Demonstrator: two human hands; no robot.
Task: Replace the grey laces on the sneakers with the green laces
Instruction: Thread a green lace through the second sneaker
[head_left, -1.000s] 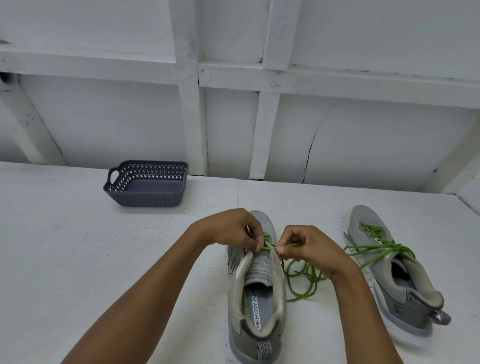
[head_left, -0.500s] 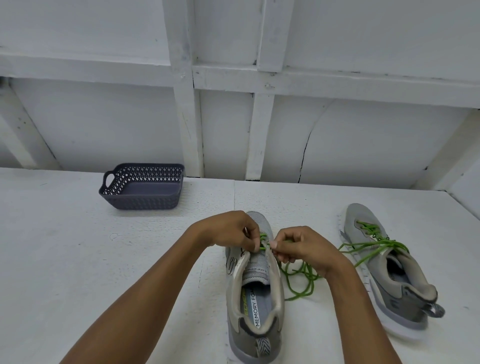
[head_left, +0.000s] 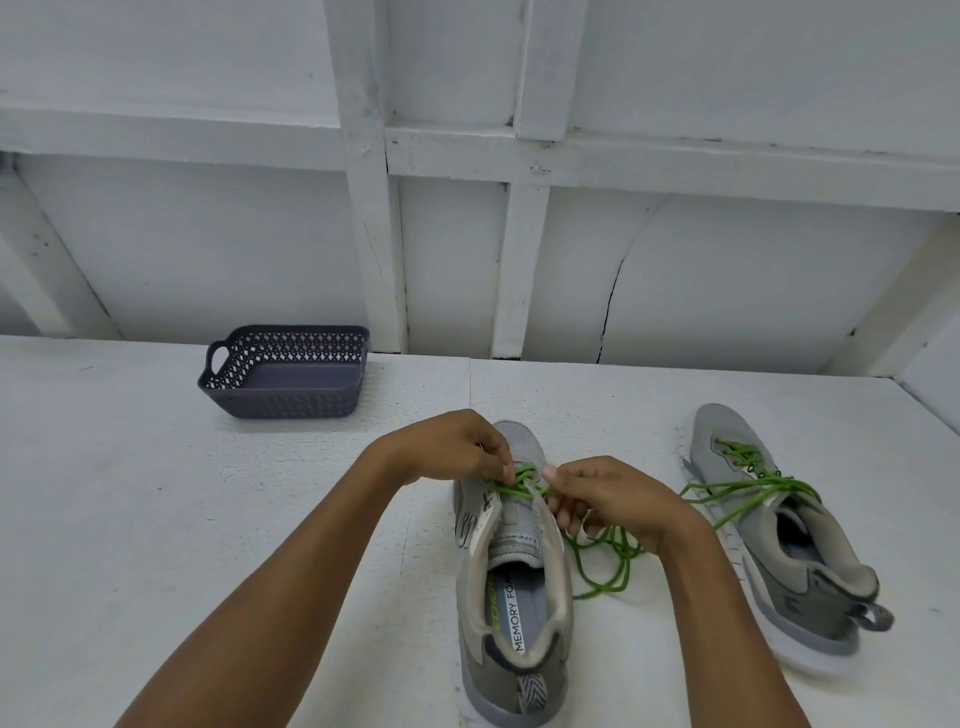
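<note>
A white-painted table (head_left: 156, 519) runs wide across the view, with a seam (head_left: 470, 395) down its top just behind the work. At the back it butts into a white board wall (head_left: 208, 260) crossed by battens, with a dark crack (head_left: 608, 312) curving up one panel.

In the middle, a grey sneaker (head_left: 511, 551) sits heel toward the camera, tongue and insole showing. The left hand (head_left: 457, 447) is curled over its upper eyelets, fingertips pinching the green lace (head_left: 519, 483) where it crosses the shoe. The right hand (head_left: 613, 499) meets it from the other side, thumb and forefinger nipped on the same lace and the lower fingers folded in. Whether those fingers also trap the trailing strand is hard to tell. The slack falls off the shoe's right side into loose loops (head_left: 608, 566) on the table.

Well to the right lies the second sneaker (head_left: 795, 566), angled, with its own green lace (head_left: 748, 488) threaded and the ends spilling toward the centre.

A dark lattice basket (head_left: 283, 402) stands near the back edge, well apart from both shoes. There is broad bare tabletop to the left. On the right the table edge (head_left: 924, 410) cuts in near the second sneaker.
</note>
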